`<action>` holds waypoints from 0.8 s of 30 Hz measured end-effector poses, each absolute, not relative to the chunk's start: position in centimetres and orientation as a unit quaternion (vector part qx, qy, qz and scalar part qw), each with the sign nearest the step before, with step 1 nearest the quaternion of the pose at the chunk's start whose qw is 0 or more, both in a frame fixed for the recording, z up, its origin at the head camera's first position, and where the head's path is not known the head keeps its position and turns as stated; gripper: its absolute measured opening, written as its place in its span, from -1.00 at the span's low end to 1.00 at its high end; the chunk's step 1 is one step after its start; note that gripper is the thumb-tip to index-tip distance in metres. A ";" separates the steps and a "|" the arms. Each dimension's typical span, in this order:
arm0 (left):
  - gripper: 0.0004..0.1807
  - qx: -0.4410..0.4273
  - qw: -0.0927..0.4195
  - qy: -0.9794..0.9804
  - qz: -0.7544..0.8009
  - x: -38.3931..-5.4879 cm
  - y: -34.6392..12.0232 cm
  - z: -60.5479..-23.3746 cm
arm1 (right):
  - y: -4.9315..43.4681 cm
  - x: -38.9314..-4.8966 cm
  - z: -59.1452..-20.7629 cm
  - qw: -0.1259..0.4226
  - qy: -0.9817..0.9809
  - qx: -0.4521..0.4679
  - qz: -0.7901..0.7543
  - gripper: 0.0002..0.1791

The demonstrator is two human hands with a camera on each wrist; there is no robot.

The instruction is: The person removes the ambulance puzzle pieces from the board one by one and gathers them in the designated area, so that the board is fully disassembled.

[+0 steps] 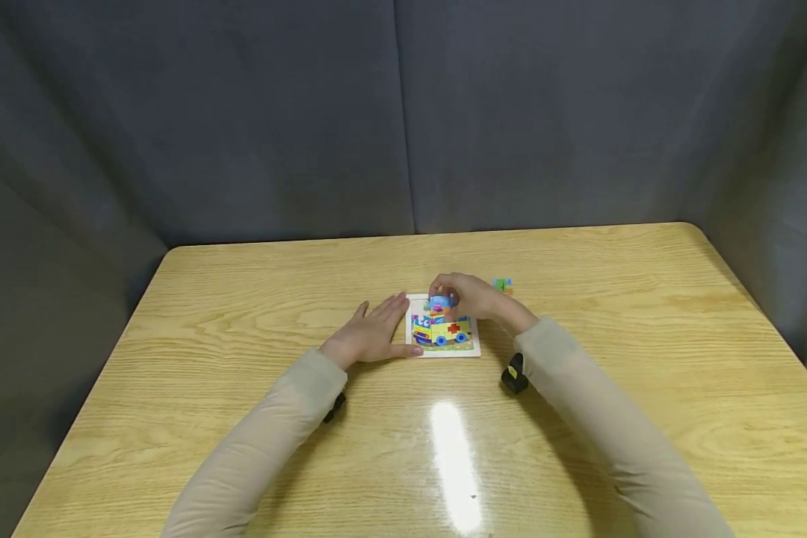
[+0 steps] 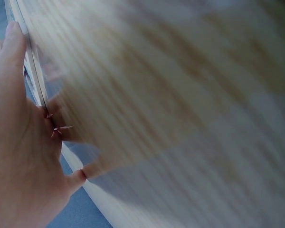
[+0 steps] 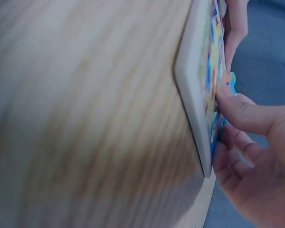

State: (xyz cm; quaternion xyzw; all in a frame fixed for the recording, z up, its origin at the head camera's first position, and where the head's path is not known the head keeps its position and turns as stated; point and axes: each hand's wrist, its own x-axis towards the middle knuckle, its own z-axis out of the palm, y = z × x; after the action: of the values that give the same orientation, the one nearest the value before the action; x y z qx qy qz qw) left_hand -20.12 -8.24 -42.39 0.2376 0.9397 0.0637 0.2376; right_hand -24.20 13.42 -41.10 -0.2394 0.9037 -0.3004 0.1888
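Note:
A white-framed jigsaw puzzle (image 1: 444,354) with a yellow ambulance picture lies flat on the table. Along its left side rests my left hand (image 1: 371,333), fingers straight, thumb on the near left corner of the frame. In the left wrist view that hand (image 2: 28,147) lies against the frame's edge. Over the upper part of the picture, my right hand (image 1: 469,296) pinches a blue puzzle piece (image 1: 440,302). The right wrist view shows the right thumb and fingers (image 3: 247,116) at the puzzle's surface, with a colourful piece edge (image 3: 232,83) sticking up beside the thumb.
Another puzzle piece (image 1: 503,285), green, blue and orange, lies on the wooden table (image 1: 242,299) beyond my right wrist. Black wrist devices (image 1: 514,375) hang under both forearms. Grey curtains (image 1: 403,119) stand behind the table and at its sides.

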 end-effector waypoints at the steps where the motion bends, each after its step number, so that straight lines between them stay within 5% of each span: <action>1: 0.05 0.237 0.238 0.940 0.064 -20.1 -8.3 -42.4 | 13.4 -24.1 -41.2 0.187 0.904 -0.239 -0.302 -0.61; 24: 0.05 0.241 0.236 0.939 0.064 -20.2 -8.2 -42.5 | 13.5 -23.3 -41.2 0.152 0.917 -0.240 -0.281 -0.66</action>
State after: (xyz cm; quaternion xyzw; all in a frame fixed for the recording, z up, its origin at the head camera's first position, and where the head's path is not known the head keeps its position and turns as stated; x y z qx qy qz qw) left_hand -20.24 -8.17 -42.53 0.2412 0.9393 0.0643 0.2356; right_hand -23.27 13.49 -41.16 -0.2399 0.9167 -0.2811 0.1523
